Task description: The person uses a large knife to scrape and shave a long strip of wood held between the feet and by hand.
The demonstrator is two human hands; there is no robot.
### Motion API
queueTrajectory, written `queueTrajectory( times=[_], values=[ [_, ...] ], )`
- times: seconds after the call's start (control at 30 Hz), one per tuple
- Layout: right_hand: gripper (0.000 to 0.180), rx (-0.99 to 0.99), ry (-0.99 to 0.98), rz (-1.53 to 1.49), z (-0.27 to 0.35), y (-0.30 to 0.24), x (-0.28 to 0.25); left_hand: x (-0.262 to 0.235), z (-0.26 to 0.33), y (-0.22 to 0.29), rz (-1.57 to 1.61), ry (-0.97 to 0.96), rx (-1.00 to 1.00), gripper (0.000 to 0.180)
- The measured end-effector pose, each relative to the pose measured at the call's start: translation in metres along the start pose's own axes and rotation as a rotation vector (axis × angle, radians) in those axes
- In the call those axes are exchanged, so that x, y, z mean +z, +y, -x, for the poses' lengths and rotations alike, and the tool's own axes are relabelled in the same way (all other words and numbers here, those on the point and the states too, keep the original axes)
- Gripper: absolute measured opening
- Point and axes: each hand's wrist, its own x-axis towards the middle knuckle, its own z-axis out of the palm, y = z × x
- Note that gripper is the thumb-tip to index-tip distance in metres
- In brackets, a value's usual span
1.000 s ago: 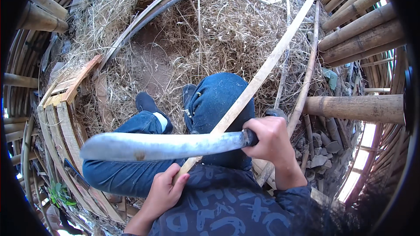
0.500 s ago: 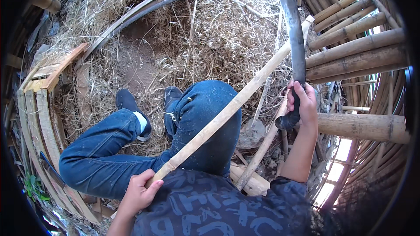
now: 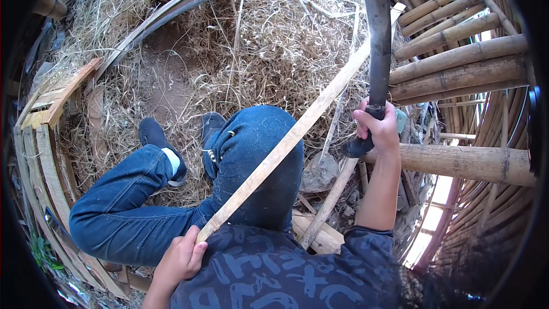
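My left hand (image 3: 184, 256) is closed round the near end of a long, pale bamboo strip (image 3: 286, 142). The strip slants up to the right across my raised knee, and its far end passes behind a dark blade. That blade belongs to a machete (image 3: 377, 40) with a black, hooked handle, gripped in my right hand (image 3: 378, 129). It points up and away, its tip cut off by the top of the view. Whether the blade touches the strip I cannot tell.
Bamboo poles (image 3: 463, 74) lie stacked at the right, with a thick pole (image 3: 457, 162) below them. Curly shavings (image 3: 274, 46) cover the ground ahead. A wooden slatted frame (image 3: 54, 160) stands at the left. A stone (image 3: 320, 173) sits beside my knee.
The machete has turned so more of its blade's flat side shows, and the right hand has shifted slightly left and up. The strip's face looks turned a little. The whole view has shifted slightly.
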Motion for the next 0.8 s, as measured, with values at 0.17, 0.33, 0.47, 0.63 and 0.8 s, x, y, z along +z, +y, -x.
queueTrajectory(
  times=[0.17,0.33,0.47,0.63,0.8],
  values=[
    [0.019,0.055,-0.074,-0.058,0.009,-0.001,0.015,0.005,0.000,-0.001,-0.018,0.011,0.008,0.019],
    [0.020,0.118,-0.159,-0.090,0.019,-0.008,0.003,0.007,0.003,-0.006,0.019,0.012,0.015,0.019],
    [0.019,0.110,-0.095,-0.176,0.016,-0.017,0.006,0.009,0.002,-0.008,0.006,-0.003,0.025,0.020],
    [0.020,0.142,-0.143,0.027,0.027,-0.022,0.008,0.010,0.008,-0.006,-0.001,0.048,0.024,0.021],
    [0.020,0.193,-0.133,-0.099,0.023,-0.020,0.011,0.010,0.009,-0.012,0.017,0.038,0.029,0.022]
  ],
)
